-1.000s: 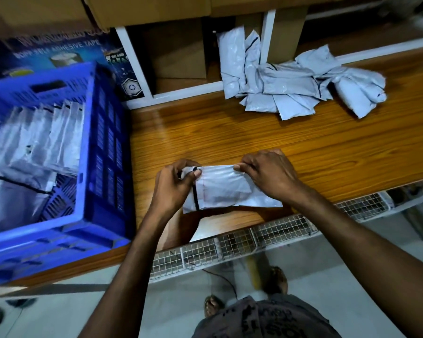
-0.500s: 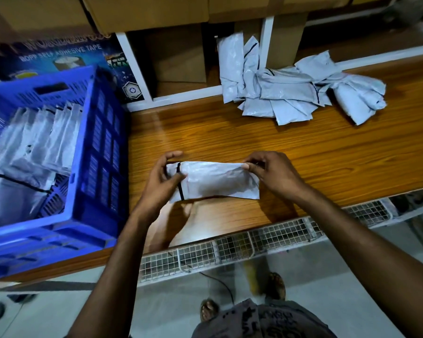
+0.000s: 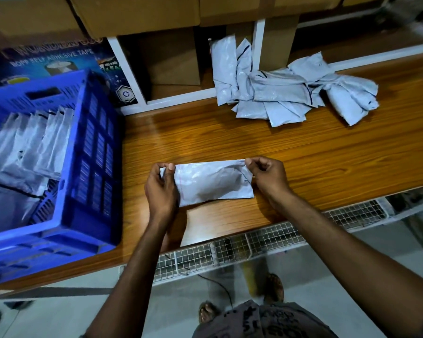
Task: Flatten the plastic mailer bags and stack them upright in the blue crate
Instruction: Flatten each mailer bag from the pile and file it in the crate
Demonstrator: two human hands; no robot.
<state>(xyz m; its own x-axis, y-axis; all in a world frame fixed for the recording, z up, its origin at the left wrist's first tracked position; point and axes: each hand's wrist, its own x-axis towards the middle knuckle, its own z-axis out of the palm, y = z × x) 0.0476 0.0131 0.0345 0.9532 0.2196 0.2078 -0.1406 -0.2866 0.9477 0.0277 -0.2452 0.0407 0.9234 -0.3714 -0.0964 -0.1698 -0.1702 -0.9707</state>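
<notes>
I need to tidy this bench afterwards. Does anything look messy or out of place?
Only the crumpled mailer pile at the table's back, partly leaning into the shelf opening. Bags in the blue crate stand tilted, not straight.

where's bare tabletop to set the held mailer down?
Free: wooden tabletop between the pile of crumpled grey mailer bags and both hands; also the strip beside the blue plastic crate. Crowded: back right under the pile, and the crate itself.

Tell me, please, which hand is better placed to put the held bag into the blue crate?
Probably the left. The left hand pinches the bag at the end nearer the blue crate, which stands on that side. The right hand holds the far end and would have to cross over.
</notes>
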